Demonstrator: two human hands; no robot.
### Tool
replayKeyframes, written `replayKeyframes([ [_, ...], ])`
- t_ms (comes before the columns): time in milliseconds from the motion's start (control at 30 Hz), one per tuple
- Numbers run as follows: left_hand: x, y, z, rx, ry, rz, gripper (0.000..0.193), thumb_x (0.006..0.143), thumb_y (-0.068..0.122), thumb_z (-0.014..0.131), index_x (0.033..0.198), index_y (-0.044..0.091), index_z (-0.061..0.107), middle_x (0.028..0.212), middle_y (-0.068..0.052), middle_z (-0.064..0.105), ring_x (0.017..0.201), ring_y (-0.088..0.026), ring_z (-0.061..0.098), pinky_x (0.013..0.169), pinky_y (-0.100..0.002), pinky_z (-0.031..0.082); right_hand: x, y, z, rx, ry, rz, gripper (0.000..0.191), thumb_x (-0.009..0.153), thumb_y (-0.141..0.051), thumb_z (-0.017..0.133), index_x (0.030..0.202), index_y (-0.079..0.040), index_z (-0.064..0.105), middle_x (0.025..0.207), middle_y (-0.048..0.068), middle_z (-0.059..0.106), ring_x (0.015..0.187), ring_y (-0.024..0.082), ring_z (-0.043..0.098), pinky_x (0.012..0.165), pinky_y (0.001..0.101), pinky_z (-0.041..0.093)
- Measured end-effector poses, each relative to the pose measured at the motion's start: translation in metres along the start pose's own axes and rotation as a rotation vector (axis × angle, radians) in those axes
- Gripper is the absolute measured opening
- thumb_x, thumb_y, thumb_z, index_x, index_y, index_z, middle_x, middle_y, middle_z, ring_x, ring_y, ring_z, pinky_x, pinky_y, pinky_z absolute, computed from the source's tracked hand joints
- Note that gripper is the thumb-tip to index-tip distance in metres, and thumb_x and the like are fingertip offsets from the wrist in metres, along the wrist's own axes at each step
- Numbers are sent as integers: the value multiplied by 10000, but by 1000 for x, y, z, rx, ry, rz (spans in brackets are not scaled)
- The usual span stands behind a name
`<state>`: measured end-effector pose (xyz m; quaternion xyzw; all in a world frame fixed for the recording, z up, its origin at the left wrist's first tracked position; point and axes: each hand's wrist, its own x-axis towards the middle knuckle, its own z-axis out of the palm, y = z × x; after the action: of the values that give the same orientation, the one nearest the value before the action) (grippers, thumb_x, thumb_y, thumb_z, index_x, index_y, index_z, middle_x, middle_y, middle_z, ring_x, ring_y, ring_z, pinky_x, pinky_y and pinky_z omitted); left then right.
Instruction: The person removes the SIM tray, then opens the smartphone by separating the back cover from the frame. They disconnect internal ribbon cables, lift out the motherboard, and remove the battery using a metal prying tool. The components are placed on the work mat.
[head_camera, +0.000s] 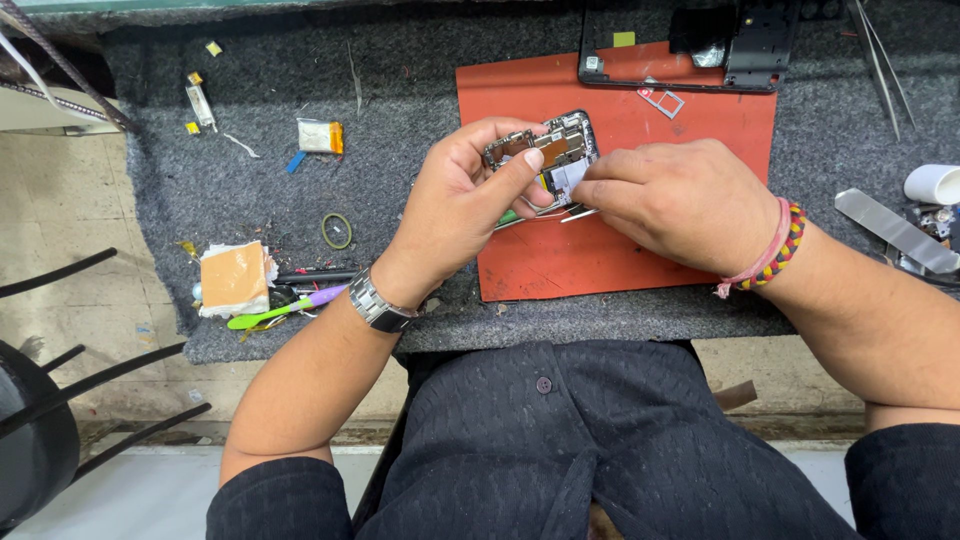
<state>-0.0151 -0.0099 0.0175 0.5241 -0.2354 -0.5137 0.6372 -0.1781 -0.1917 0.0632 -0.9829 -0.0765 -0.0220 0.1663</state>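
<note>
My left hand (462, 200) grips an opened phone body (545, 146), its circuit parts showing, just above an orange work mat (620, 250). My right hand (672, 198) pinches a small white flat piece (566, 178) at the phone's lower edge, and thin metal tweezers (560, 213) poke out beneath both hands. A metal watch sits on my left wrist and braided bands on my right.
A black phone frame (690, 70) and a small tray piece (662, 100) lie at the mat's far end. On the grey felt (250, 190): a small battery (320, 136), a rubber ring (337, 230), a tape pad (233, 278), a green-purple tool (285, 309). Tweezers (880, 60) and a metal blade (895, 230) lie right.
</note>
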Motion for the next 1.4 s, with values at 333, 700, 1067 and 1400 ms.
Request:
replayKeyframes([
  [333,0,-1,0,9,0,-5,284,1052,131,626,1290,-24,621,1012,-84,710,859,-114,724,737,-257,628,1,4,4,49,3,-21,180,863,-145,713,1043,-126,714,931,34,658,797,213,686,587,361,539],
  [700,-1,0,0,16,-6,5,285,1051,136,630,1289,-20,620,1023,-81,708,856,-112,725,734,-253,626,0,6,4,69,-21,3,217,833,-153,734,1049,-136,718,927,39,643,732,236,668,570,372,538],
  [1067,-1,0,0,21,-3,7,284,1052,135,629,1290,-19,621,1036,-87,712,859,-113,726,731,-251,624,0,7,4,96,-8,24,227,822,-155,743,1046,-135,719,894,42,641,709,255,662,576,387,538],
  [1400,-1,1,2,18,6,5,283,1044,134,633,1284,-16,619,1042,-82,712,850,-110,727,726,-250,623,-1,14,-1,151,24,45,182,830,-126,724,1012,-119,716,900,53,655,735,277,664,623,394,540],
])
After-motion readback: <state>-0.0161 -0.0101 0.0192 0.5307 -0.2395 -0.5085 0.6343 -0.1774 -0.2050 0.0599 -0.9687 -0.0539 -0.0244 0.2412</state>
